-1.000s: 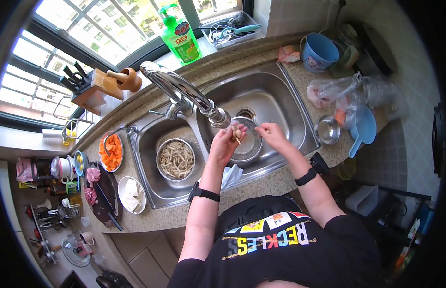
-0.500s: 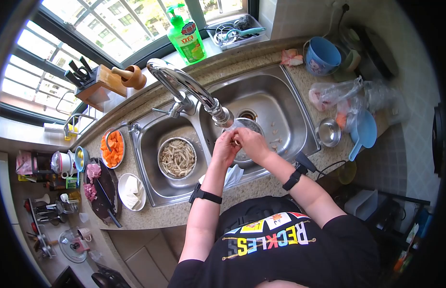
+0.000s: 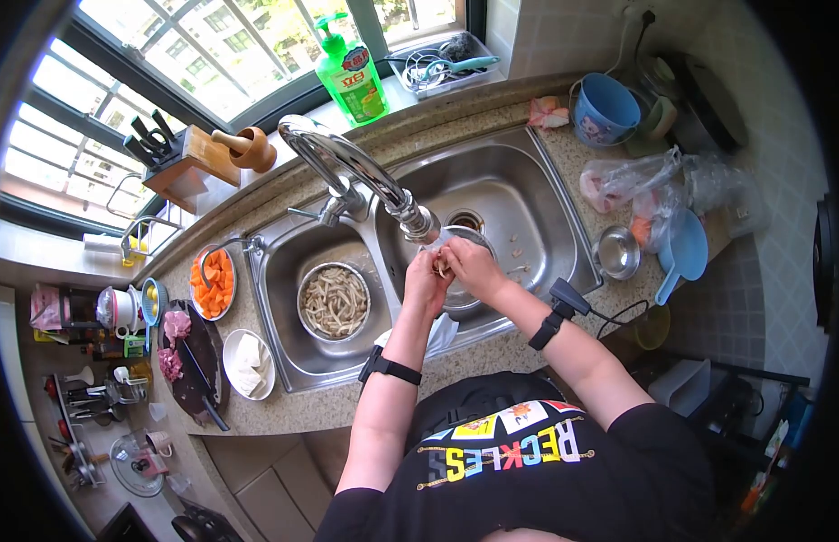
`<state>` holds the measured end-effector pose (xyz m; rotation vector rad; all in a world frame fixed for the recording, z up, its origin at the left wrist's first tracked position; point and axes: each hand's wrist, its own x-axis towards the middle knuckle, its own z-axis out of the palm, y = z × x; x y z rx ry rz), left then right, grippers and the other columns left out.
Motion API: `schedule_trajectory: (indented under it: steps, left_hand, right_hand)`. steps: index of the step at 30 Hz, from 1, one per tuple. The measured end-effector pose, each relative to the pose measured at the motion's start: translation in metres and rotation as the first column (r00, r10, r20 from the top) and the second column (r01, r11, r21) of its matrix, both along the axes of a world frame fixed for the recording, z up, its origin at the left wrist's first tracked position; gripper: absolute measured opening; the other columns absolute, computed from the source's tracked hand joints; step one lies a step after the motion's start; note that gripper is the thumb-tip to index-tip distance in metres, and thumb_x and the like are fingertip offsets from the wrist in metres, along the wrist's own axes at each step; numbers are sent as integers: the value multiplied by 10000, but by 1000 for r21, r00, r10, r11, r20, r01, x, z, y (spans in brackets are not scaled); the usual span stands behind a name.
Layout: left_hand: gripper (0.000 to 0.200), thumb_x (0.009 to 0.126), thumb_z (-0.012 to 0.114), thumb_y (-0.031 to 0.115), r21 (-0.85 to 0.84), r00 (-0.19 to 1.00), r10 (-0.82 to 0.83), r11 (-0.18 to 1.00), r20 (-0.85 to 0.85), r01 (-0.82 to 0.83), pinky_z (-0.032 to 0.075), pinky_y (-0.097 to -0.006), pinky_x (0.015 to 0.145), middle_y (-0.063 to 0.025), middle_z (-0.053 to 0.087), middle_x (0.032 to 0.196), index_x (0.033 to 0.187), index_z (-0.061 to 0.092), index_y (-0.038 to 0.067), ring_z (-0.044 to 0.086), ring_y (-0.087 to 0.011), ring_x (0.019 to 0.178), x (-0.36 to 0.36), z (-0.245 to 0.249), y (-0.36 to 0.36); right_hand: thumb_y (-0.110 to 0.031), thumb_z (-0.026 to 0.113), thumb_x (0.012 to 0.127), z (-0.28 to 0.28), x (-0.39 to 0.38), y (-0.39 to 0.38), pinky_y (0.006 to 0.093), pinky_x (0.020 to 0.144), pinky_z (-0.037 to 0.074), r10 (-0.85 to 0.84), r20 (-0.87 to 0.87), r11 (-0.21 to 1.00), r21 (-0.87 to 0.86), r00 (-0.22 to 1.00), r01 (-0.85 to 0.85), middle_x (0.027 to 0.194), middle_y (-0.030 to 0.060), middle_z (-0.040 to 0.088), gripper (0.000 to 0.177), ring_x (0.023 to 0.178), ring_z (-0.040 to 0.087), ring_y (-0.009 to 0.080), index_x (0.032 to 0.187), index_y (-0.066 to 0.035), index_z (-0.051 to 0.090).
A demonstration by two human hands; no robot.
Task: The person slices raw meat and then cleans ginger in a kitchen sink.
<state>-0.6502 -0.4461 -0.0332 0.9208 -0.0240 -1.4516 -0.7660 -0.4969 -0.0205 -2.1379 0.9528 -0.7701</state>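
Observation:
Water runs from the chrome faucet (image 3: 421, 222) over my hands in the right sink basin (image 3: 528, 208). My left hand (image 3: 426, 282) is closed, its fingertips pinched around something small that I cannot make out. Against it, my right hand (image 3: 471, 268) is closed too, fingers bent over the same spot. Beneath both hands is a metal bowl (image 3: 478, 237), mostly hidden. In the left basin stands a round metal bowl (image 3: 369, 309) of pale strips (image 3: 334, 300) that look like mushrooms. Small pale scraps lie in the right basin.
Left of the sink are a bowl of orange chunks (image 3: 215, 282), a white dish of pale slabs (image 3: 249, 363) and a dark board (image 3: 201, 361) with pink meat and a knife. To the right sit a small metal bowl (image 3: 617, 253), blue ladle (image 3: 683, 248) and plastic bags (image 3: 618, 181).
My hands stay together under the faucet, with their fingers slightly shifted. The right forearm has turned a little, and the box on its wristband shows more clearly.

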Motion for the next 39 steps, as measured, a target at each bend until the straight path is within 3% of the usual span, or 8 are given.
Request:
schedule_trajectory:
  steps: [4,6,10,18,23,25,34,39]
  left_hand:
    - [126,900,420,122,-11,999,-32,999,42,32,505,-359,807,-69,602,892,881,521,49,595,-179,821,6,19,6]
    - [145,908,415,145,-38,998,-60,998,-27,59,483,-397,887,-87,604,927,904,519,44,602,-206,898,11,7,6]
    - [161,898,435,167,-75,973,23,996,-229,-41,466,-337,800,-76,593,918,965,538,63,571,-196,854,23,-34,7]
    - [181,919,417,178,-136,907,-26,990,-421,-35,439,-333,762,-69,593,919,965,556,70,551,-200,820,31,-35,7]
    - [180,923,441,186,-24,941,90,994,-325,-103,436,-338,792,-75,599,890,919,553,45,554,-202,825,16,-12,-8]
    - [133,921,467,135,-226,990,-42,974,-133,11,459,-336,808,-83,606,913,966,535,30,572,-190,854,12,-12,-10]
    - [139,894,513,90,-116,995,-22,993,-99,11,495,-342,829,-88,615,961,1014,531,23,609,-193,880,10,-1,1]
    - [109,889,536,103,1,997,-80,997,3,80,503,-358,805,-95,616,936,969,554,32,613,-206,863,4,9,8]
  right_hand:
    - [-200,458,907,-15,4,-8,382,578,472,-143,339,890,455,930,-29,717,97,582,189,680,603,236,856,-31,525]
    - [-197,455,903,-4,-5,-19,297,516,477,-343,389,301,908,855,-292,699,43,589,191,618,587,145,824,-53,553]
    - [-192,442,905,33,10,-20,186,428,423,-526,332,42,929,783,-367,678,31,585,201,488,510,84,824,-51,561]
    - [-402,448,941,19,13,-24,187,396,300,-282,410,173,911,867,-375,591,-22,450,387,490,411,57,731,-79,485]
    - [-236,521,909,6,8,-7,255,522,394,-170,262,707,704,950,-68,639,26,526,218,551,469,91,800,-48,528]
    - [-170,583,854,-10,8,-4,299,563,434,-180,274,888,459,945,36,673,72,564,151,586,527,134,850,-28,533]
    - [-96,627,810,6,1,3,264,592,445,-276,38,853,471,960,227,768,61,568,153,631,533,116,895,-14,529]
    - [-97,621,807,8,3,3,284,574,443,-199,130,929,341,971,144,684,68,568,125,623,557,127,851,-14,539]
